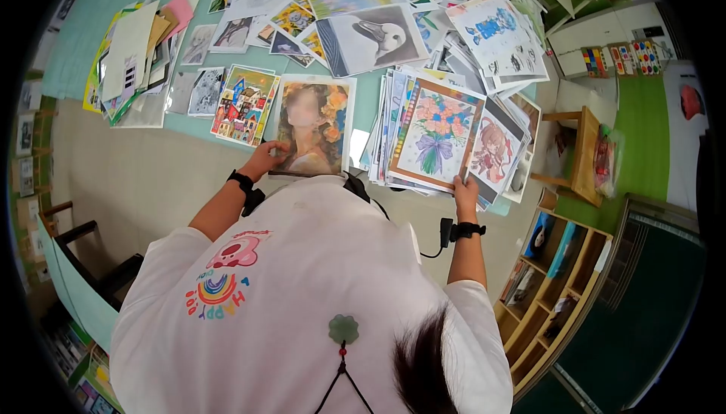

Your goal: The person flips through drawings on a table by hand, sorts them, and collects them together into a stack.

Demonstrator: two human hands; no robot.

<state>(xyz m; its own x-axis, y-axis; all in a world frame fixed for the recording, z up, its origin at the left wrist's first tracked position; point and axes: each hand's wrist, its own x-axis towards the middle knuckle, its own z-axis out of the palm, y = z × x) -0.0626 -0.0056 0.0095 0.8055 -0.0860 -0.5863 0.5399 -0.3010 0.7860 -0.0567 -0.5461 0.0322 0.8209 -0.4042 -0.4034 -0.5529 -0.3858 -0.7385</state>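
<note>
My left hand [265,160] is at the lower left edge of a portrait painting [311,136] with orange flowers in the hair, its fingers closed on that edge. The painting lies flat by the near edge of the table. My right hand [466,189] grips the lower right corner of a flower bouquet drawing [436,130] with a purple bow and brown border. That drawing rests on a stack of papers [384,123]. Beside it on the right lies a drawing of a red-haired figure [493,148]. A colourful houses picture [244,105] touches the portrait's left side.
Many loose pictures, including a duck drawing [372,37] and a blue figure print [495,28], cover the pale green table [98,6]. A paper pile [140,58] sits at left. A wooden stool [578,155] and shelf [548,285] stand right, a dark chair [94,251] left.
</note>
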